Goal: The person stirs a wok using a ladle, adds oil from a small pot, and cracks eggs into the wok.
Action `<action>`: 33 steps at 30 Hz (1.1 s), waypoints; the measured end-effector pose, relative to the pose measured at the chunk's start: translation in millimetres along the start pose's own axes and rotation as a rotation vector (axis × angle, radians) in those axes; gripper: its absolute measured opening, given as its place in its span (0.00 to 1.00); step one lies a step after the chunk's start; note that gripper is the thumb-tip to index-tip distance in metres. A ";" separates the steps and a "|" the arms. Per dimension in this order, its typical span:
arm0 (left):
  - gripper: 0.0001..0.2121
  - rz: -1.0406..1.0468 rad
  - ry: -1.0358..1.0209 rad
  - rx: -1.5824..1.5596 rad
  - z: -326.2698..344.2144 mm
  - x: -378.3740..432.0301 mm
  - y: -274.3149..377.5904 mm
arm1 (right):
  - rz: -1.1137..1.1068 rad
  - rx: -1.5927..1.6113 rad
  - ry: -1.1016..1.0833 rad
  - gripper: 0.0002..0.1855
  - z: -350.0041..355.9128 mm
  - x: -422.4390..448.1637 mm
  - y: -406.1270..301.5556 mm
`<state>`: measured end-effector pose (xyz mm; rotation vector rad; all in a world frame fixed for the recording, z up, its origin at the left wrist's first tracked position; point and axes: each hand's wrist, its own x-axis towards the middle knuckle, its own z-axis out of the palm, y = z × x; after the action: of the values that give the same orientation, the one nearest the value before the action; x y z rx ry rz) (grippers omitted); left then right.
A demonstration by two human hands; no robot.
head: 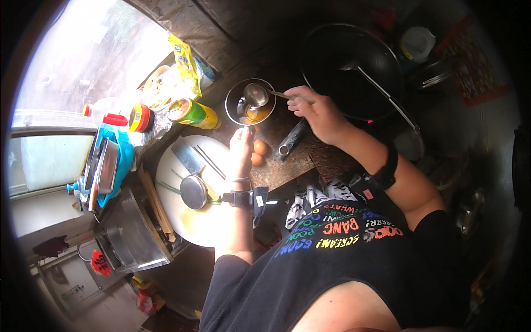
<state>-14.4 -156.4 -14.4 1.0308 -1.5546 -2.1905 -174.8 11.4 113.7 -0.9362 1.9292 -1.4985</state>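
Observation:
My right hand [317,112] is closed around the handle of a metal ladle [256,95]. The ladle's bowl is over a round metal bowl [227,108] that has yellowish liquid in it. At the near rim of that bowl is my left hand [241,143], its fingers closed there; whether they grip the rim or a handle is hard to see. Two brown eggs [260,147] lie on the counter just right of my left hand. A dark tubular handle [291,139] points towards me below my right hand.
A large dark wok [332,89] with a long-handled utensil [388,97] stands at the back right. On the left, a round cutting board [215,232] carries a cleaver [187,154] and a dark-topped round object [193,192]. A green-yellow can [195,114] stands by the window; a metal sink [124,245] is lower left.

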 end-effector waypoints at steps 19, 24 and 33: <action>0.07 -0.069 0.090 0.005 -11.7 45.6 -38.7 | -0.066 -0.238 0.423 0.13 -61.2 -53.8 25.1; 0.08 -0.036 0.070 0.058 -36.2 67.3 -76.0 | -0.039 -0.884 0.786 0.16 -154.8 -119.9 56.2; 0.12 -0.066 0.269 0.029 -56.9 87.5 -73.5 | 0.037 -0.970 0.820 0.16 -183.1 -146.7 68.6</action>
<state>-24.9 -219.0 -125.1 1.3406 -1.4523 -1.9761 -234.7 247.4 91.8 -0.6266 3.3894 -0.9138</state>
